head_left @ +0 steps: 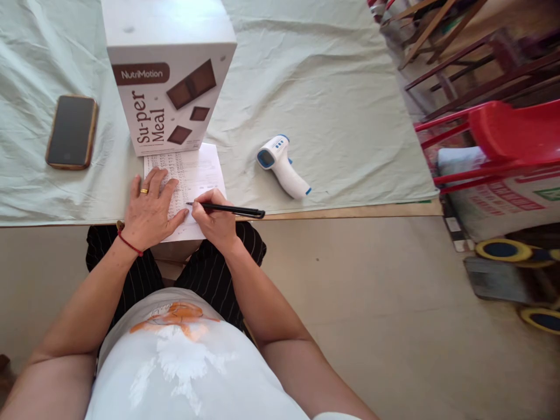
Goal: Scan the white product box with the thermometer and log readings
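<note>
A printed sheet of paper (210,169) lies at the table's front edge, its lower part sticking out past the edge. My left hand (151,207) rests flat on the sheet's left side, fingers spread, with a gold ring and a red string bracelet. Between the fingers of my right hand (216,219) is a black pen (240,210), its tip at the paper near the middle. Just beyond the sheet stands a white NutriMotion Su-per Meal box (184,96), which seems to cover the sheet's top edge.
A smartphone (71,133) lies left of the box, screen dark. To the right is a white and blue infrared thermometer (284,166). Pale green cloth (341,105) covers the table. Off its right end are a red plastic chair (511,134) and a printed sack (503,204).
</note>
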Tool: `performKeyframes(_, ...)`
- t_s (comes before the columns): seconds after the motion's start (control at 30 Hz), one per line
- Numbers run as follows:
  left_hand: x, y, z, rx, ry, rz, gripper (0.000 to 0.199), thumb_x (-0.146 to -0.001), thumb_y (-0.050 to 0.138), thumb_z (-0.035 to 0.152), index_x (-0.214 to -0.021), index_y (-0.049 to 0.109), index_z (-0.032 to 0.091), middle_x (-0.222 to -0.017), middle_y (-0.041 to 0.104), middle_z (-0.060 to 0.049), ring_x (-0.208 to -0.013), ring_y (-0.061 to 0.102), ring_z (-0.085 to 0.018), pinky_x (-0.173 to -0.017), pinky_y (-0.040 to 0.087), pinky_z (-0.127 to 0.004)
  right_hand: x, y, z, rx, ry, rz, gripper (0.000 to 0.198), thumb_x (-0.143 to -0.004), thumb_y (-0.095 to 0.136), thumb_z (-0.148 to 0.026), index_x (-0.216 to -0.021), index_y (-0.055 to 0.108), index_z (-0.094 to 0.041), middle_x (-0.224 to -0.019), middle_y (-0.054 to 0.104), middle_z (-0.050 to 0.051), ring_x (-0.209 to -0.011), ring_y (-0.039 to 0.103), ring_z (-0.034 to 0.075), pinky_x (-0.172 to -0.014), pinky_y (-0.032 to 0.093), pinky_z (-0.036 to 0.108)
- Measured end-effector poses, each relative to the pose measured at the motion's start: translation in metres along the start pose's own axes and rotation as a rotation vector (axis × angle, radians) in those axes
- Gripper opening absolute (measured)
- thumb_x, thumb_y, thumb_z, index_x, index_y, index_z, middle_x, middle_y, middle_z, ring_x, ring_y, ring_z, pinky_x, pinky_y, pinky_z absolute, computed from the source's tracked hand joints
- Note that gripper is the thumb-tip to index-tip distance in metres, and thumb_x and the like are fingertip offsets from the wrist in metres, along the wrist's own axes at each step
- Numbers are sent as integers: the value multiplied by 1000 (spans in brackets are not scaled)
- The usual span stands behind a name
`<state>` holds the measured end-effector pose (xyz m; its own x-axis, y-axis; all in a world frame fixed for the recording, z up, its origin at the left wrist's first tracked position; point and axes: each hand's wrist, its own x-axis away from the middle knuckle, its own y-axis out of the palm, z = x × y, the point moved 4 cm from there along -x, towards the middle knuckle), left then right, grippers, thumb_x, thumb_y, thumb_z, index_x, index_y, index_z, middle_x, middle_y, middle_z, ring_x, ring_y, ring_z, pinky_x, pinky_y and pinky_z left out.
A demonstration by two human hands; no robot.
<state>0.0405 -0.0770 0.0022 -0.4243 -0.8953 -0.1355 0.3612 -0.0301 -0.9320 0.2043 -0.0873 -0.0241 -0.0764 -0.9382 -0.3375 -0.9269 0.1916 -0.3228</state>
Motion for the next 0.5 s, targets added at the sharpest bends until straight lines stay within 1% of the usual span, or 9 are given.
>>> performKeyframes(0.1,0,-1,0,-8,3,1,56,-97,58,46,-144,53,16,-162,45,-24,-157,36,-43,-128,20,-65,0,1,1,6,-3,-14,8,-83,58,-27,-76,54,-26,-66,53,-5,-61,50,14,-66,49,31)
performKeyframes(0.3,0,-2,2,-8,-6,0,54,-96,55,38,-144,54,15,-162,46,-23,-157,36,-42,-129,20,-65,-1,0,-1,28,-8,6,10,-83,58,-29,-74,54,-26,-65,55,-5,-60,52,14,-65,49,30)
performKeyframes(0.5,0,0,2,-23,-5,8,53,-95,53,35,-143,54,13,-161,47,-24,-157,37,-41,-128,20,-65,-1,0,-1,3,-14,-4,9,-82,60,-28,-75,54,-26,-65,56,-5,-60,52,14,-66,49,31)
